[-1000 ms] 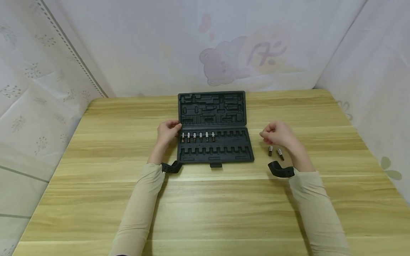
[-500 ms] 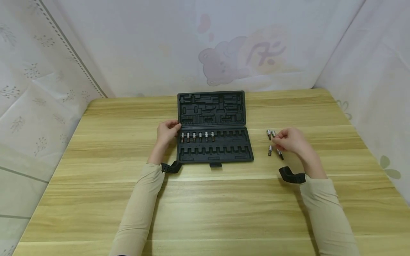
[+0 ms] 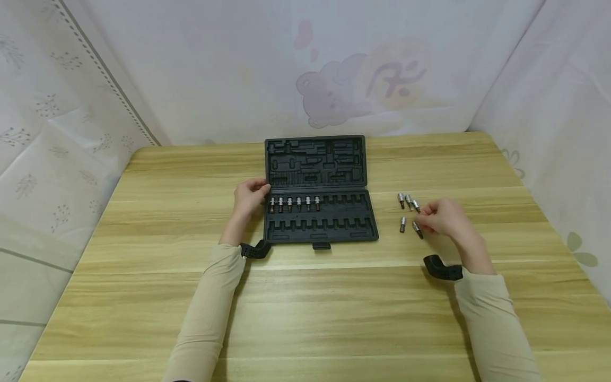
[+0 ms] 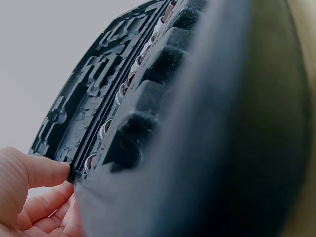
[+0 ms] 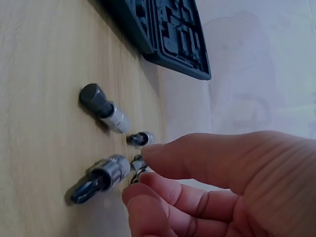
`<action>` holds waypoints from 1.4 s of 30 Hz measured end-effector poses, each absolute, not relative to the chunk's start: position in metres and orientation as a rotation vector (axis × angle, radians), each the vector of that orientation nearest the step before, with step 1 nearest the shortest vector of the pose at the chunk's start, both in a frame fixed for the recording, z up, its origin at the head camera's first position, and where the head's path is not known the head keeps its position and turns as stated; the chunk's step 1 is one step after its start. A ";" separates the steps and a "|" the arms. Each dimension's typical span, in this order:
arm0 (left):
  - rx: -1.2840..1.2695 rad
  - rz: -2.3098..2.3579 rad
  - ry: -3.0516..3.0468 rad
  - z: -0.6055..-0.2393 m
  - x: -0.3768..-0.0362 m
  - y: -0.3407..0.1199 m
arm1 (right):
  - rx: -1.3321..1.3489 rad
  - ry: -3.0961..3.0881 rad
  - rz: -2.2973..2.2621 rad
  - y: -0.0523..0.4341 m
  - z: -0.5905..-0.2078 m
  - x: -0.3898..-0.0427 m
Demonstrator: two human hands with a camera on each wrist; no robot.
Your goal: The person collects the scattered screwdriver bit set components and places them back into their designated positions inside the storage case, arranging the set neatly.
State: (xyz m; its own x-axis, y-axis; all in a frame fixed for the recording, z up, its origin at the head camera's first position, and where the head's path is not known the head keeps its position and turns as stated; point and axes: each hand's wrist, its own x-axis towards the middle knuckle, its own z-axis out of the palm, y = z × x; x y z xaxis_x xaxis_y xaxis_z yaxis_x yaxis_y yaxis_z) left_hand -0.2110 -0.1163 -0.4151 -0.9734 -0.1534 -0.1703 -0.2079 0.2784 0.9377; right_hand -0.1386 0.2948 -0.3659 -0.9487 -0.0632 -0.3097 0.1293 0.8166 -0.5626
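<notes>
And here's your left hand (image 3: 248, 197), thumb and fingers pinching the left edge of the black moulded plastic case (image 3: 315, 215) right by its hinge! The case lies spread on the pale, striped wood-grain table (image 3: 310, 313), directly to the right of that hand, its moulded lid (image 3: 315, 159) laid back on the far side. Just right of your left fingertips, six silver-collared metal bits (image 3: 299, 202) sit in a line in the far row of slots, and beyond them, further from that hand, the row's remaining slots run on unfilled.

Over to your right hand (image 3: 444, 216), and it's holding nothing: fingers bent, a narrow gap between thumb and forefinger. Just beside those fingertips, on your side, lies a silver loose bit with a dark pointed tip (image 3: 418, 230); whether you're touching it, I can't tell. Left of that one, a thick silver-and-dark loose bit (image 3: 403, 225). Ahead and to the left of your right fingertips, three small silver loose bits (image 3: 408, 200) lie close together on the table, all of them between your right hand and the case.
</notes>
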 end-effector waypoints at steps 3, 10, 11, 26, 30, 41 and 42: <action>-0.349 1.825 2.471 -0.415 -0.211 -0.116 | 0.048 2.689 -0.844 0.297 -0.367 -0.137; -0.341 1.814 2.480 -0.416 -0.212 -0.117 | 0.076 2.667 -0.798 0.298 -0.368 -0.136; -0.340 1.815 2.481 -0.417 -0.212 -0.117 | 0.077 2.667 -0.792 0.298 -0.368 -0.136; -0.340 1.813 2.486 -0.417 -0.212 -0.116 | 0.069 2.669 -0.748 0.295 -0.374 -0.138; -0.344 1.814 2.484 -0.417 -0.212 -0.116 | 0.080 2.661 -0.739 0.295 -0.374 -0.139; -0.341 1.804 2.497 -0.418 -0.213 -0.117 | 0.115 2.636 -0.753 0.289 -0.367 -0.145; -0.342 1.805 2.497 -0.418 -0.212 -0.117 | 0.108 2.646 -0.750 0.288 -0.366 -0.146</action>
